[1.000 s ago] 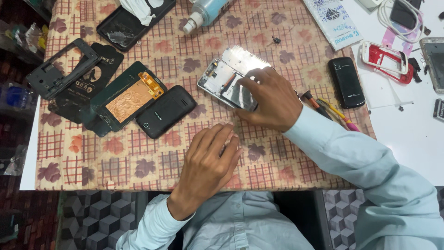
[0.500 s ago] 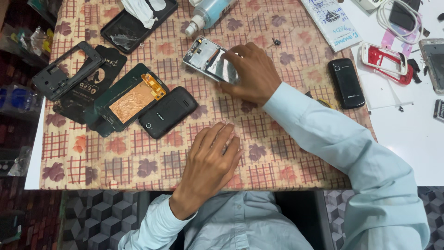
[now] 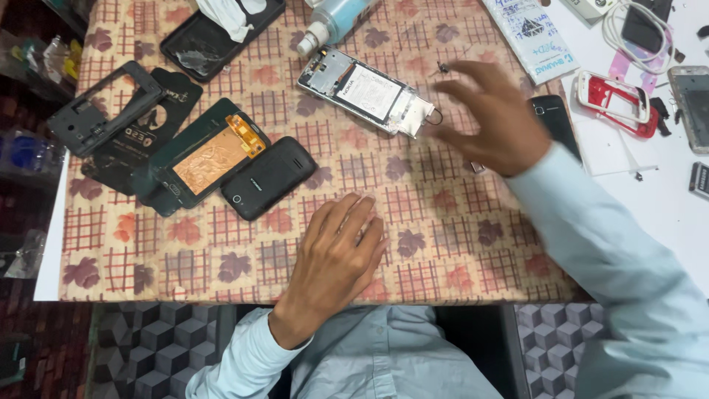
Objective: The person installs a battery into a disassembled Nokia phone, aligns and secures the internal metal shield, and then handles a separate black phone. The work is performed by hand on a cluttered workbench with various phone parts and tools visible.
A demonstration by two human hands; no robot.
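An opened phone body (image 3: 365, 90) with a white battery showing lies on the checked tablecloth (image 3: 221, 258), near the far middle. My right hand (image 3: 491, 122) hovers just right of it, fingers spread and empty, blurred with motion. Flat on the cloth near the front edge rests my left hand (image 3: 336, 258), palm down, holding nothing. A black phone back cover (image 3: 268, 177) lies left of my left hand.
At left lie a dark panel with a copper sheet (image 3: 207, 155), a black frame (image 3: 103, 107) and a cracked screen (image 3: 214, 37). A spray bottle (image 3: 336, 21) lies at the top. A black phone (image 3: 555, 125), a red frame (image 3: 617, 100) and a printed packet (image 3: 532, 33) lie at right.
My right hand pushed the opened phone body up and left across the cloth, then let go and pulled away to the right. My left hand stayed flat.
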